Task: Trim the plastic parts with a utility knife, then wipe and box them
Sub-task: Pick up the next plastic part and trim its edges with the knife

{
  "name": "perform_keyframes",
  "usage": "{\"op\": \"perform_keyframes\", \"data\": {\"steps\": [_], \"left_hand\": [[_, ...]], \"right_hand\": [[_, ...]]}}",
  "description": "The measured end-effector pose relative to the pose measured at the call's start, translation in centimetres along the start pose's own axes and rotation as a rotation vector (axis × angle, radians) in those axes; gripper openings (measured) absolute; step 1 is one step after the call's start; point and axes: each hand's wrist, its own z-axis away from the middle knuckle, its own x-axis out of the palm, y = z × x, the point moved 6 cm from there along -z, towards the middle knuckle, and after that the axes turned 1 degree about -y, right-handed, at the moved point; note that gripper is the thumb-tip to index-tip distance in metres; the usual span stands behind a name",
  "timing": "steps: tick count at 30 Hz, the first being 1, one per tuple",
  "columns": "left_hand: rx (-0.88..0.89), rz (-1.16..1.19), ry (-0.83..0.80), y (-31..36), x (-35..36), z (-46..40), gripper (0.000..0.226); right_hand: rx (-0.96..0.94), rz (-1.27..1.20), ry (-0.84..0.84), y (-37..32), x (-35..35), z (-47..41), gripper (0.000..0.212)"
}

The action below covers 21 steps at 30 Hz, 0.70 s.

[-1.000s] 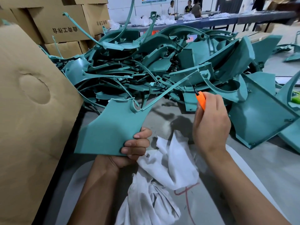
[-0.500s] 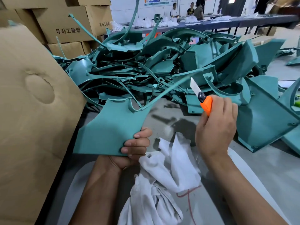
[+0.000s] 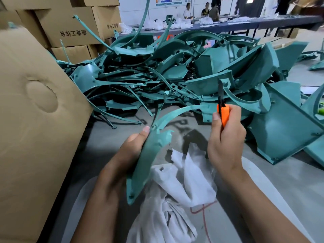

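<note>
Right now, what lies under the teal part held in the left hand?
Under the teal part a white cloth lies on the grey table, reaching toward the right hand. How far the cloth runs beneath the part is covered.

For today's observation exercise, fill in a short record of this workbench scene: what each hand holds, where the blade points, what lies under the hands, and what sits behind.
left hand: grips a teal part, turned edge-on
right hand: grips an orange knife
blade: out, pointing up, clear of the part
under hands: white cloth on the table
behind: pile of parts
left: cardboard box
</note>
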Motion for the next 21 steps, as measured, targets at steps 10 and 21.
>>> {"op": "perform_keyframes", "data": {"steps": [10, 21], "left_hand": [[0.093, 0.157, -0.11, 2.0, 0.7, 0.2, 0.05], [0.636, 0.435, 0.491, 5.4, -2.3, 2.2, 0.022]], "right_hand": [[0.189, -0.12, -0.037, 1.9, -0.1, -0.5, 0.035], [0.445, -0.906, -0.509, -0.3, 3.6, 1.8, 0.048]]}}
